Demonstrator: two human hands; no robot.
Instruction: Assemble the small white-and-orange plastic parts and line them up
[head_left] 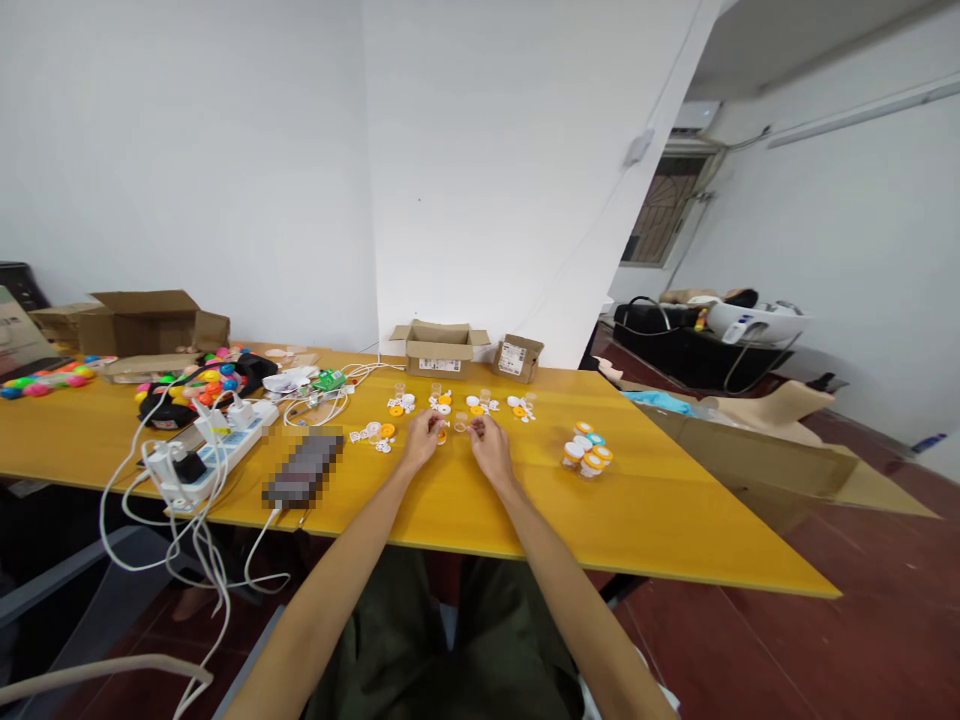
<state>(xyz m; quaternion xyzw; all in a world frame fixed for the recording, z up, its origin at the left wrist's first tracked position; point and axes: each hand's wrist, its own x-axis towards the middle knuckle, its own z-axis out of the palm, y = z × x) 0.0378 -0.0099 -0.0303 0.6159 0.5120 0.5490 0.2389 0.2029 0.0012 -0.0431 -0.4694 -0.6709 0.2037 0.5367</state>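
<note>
Both of my hands reach over the middle of the yellow table. My left hand (424,438) is closed in a pinch beside a small orange-tinted piece (442,436); a tiny white bit shows by its fingertips, too small to name. At the fingertips of my right hand (490,446) is a small clear plastic cup (460,423), and the fingers look pinched on its rim. Beyond the hands lie small groups of parts: white discs (444,400), an orange ring-shaped lid (395,411), another orange lid (387,430) and more clear cups (484,396).
To the right stands a cluster of lidded jars (587,452) with orange, white and teal tops. Two cardboard boxes (439,350) (517,358) stand against the wall. At left are a phone (304,470), a power strip (225,450) with tangled white cables, and colourful balls (214,378).
</note>
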